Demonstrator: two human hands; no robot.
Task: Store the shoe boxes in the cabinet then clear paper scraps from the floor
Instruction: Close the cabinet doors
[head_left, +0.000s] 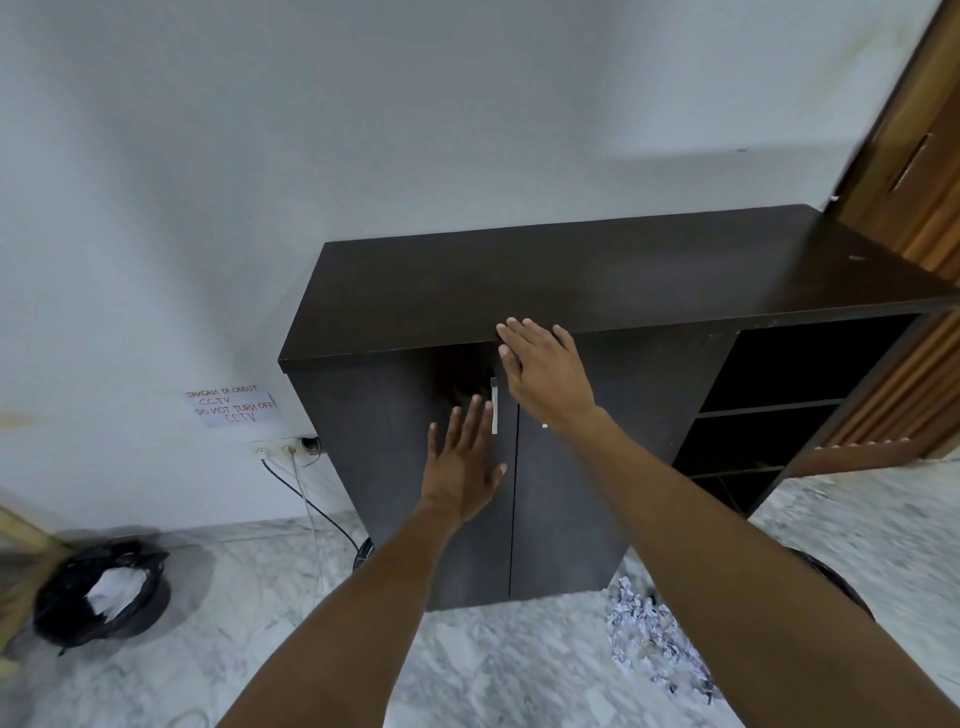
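Observation:
A dark brown cabinet (613, 280) stands against the white wall, with both front doors closed. My left hand (462, 462) lies flat on the left door, fingers spread, just left of the silver handle (494, 405). Higher up, my right hand (545, 374) presses flat on the right door, its fingertips at the top edge. Both hands hold nothing. A pile of white paper scraps (654, 639) lies on the marble floor at the cabinet's right front corner. No shoe boxes are in sight.
Open shelves (779, 410) make up the cabinet's right part. A black-bagged bin (104, 592) holding paper stands on the floor at the left. A wall socket (283, 447) with hanging cables is beside the cabinet. A wooden door (914, 171) stands at the right.

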